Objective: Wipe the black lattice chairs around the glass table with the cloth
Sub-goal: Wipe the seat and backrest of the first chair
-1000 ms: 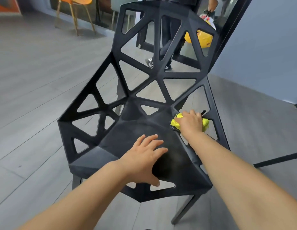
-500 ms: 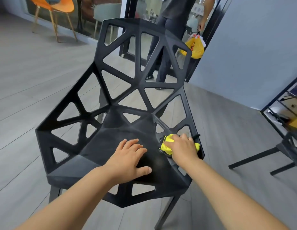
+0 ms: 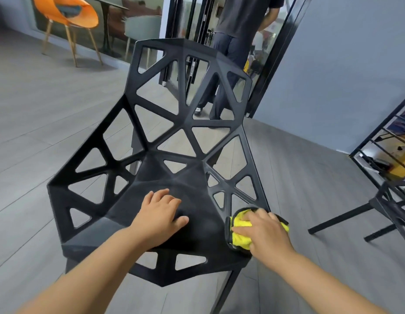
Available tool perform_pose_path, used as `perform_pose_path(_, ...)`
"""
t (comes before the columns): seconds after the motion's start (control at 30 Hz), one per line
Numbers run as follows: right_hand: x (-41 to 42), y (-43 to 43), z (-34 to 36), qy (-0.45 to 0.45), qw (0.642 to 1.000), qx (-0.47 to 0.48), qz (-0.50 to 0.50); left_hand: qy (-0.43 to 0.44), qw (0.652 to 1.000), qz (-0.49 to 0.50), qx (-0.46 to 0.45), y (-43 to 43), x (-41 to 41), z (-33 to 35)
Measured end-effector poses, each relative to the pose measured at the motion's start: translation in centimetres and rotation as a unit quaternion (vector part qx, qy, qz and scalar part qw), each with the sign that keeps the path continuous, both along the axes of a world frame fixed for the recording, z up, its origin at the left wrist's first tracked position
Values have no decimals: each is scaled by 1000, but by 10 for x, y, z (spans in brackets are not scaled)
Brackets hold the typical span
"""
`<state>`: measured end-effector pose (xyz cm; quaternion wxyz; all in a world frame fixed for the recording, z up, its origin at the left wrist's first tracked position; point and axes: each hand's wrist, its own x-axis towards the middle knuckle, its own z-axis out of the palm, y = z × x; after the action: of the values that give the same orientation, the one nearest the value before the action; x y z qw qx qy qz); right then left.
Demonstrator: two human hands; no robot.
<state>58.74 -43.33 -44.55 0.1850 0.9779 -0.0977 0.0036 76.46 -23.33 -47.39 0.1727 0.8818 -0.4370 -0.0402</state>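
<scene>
A black lattice chair [image 3: 185, 123] with triangular openings stands on the grey floor and faces me. My left hand [image 3: 159, 215] rests flat on the middle of its seat with the fingers spread. My right hand [image 3: 263, 231] presses a bunched yellow cloth with a dark edge [image 3: 238, 233] against the seat's front right corner, its fingers curled over the cloth. Most of the cloth lies under that hand.
A glass table with a black frame [image 3: 387, 143] and another black chair [image 3: 396, 205] stand at the right. A person [image 3: 233, 41] stands behind the chair by a dark door frame. An orange chair [image 3: 72, 17] stands far left. Grey floor lies to the left.
My right hand has slid the cloth from the seat's back right corner forward along the right side to the front right corner. The left hand has stayed on the seat. The view rose.
</scene>
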Motion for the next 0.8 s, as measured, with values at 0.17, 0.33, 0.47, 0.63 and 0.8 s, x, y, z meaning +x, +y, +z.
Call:
perform_pose_path(0.17,40,-42,19,-33,996,-87,5,-3,1000,3,-16,-18,-14,-2)
perform_pose_path(0.33,55,-49,13,-82,994,-65,-18,6,1000,-20,-22,-39,-26,-1)
perform_pose_path(0.47,27,-40,0,-76,994,-68,-37,25,998,-9,-51,-54,-27,3)
perform_pose_path(0.63,11,-43,8,-109,991,-54,-54,28,995,17,-95,-67,-16,15)
perform_pose_path(0.8,40,-52,22,-128,989,-68,-21,45,988,56,-139,-78,11,27)
